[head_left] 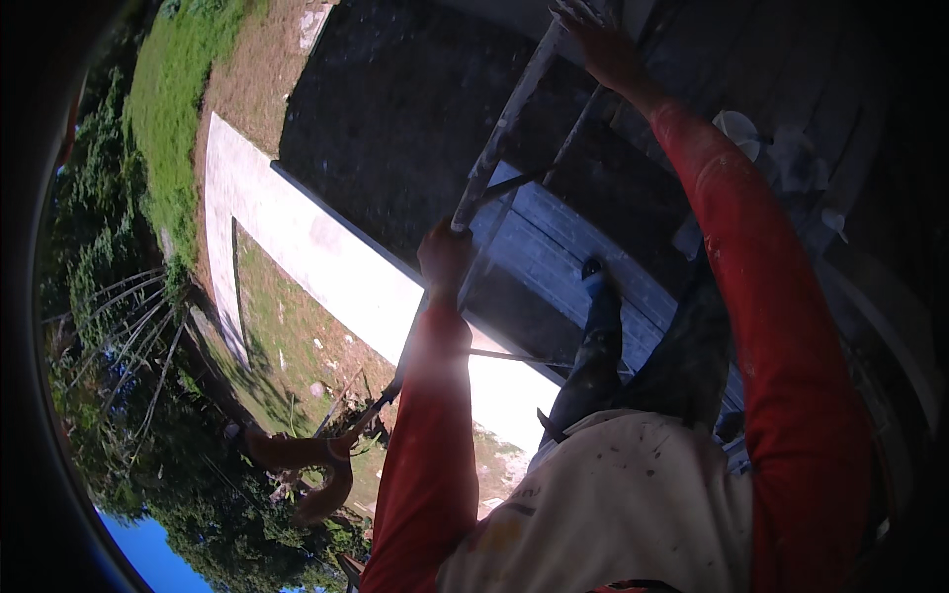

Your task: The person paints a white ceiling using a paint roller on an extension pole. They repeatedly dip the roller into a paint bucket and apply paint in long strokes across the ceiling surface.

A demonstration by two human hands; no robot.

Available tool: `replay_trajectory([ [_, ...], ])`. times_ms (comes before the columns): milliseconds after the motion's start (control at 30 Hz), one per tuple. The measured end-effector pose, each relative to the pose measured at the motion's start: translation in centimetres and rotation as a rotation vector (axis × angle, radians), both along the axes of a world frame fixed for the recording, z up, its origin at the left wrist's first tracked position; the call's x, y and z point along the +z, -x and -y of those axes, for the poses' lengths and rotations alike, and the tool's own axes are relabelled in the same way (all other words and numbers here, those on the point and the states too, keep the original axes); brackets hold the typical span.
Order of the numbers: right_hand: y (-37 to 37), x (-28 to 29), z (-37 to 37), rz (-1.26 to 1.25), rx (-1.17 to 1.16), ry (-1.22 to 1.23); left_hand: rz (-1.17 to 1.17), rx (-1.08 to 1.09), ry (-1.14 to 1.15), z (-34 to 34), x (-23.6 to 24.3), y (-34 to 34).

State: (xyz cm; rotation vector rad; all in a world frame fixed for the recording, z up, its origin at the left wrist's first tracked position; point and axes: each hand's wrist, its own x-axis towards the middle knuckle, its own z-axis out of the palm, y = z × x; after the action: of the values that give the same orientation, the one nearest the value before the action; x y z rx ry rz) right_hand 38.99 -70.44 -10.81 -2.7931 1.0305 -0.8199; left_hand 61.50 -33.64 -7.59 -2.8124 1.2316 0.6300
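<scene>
My left hand is closed around a scaffold frame, at the lower end of a pale, worn metal rail. The rail slants up and to the right from this hand. At the top edge, my right hand reaches to the rail's far end. Its fingers seem to curl over the metal, though shadow and the picture edge partly hide them. A thin dark crossbar branches off near my left hand. My shod foot rests on blue-grey planks beneath the rail.
A sunlit concrete strip runs below, beside grass and bare soil. A white bucket stands in the shade near my right arm. At lower left, a curved orange-brown piece adjoins a pole, with trees beyond.
</scene>
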Motion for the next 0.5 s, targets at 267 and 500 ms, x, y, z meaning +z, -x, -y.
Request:
replay_trajectory([
  [267,-8.5,-5.0,-8.2,0.480,-0.375,-0.416,0.015,0.038,-0.062,-0.2,0.6,0.3],
  [500,-2.7,-11.6,12.4,0.289,-0.153,-0.571,0.044,0.011,-0.090,0.7,0.0,-0.3],
])
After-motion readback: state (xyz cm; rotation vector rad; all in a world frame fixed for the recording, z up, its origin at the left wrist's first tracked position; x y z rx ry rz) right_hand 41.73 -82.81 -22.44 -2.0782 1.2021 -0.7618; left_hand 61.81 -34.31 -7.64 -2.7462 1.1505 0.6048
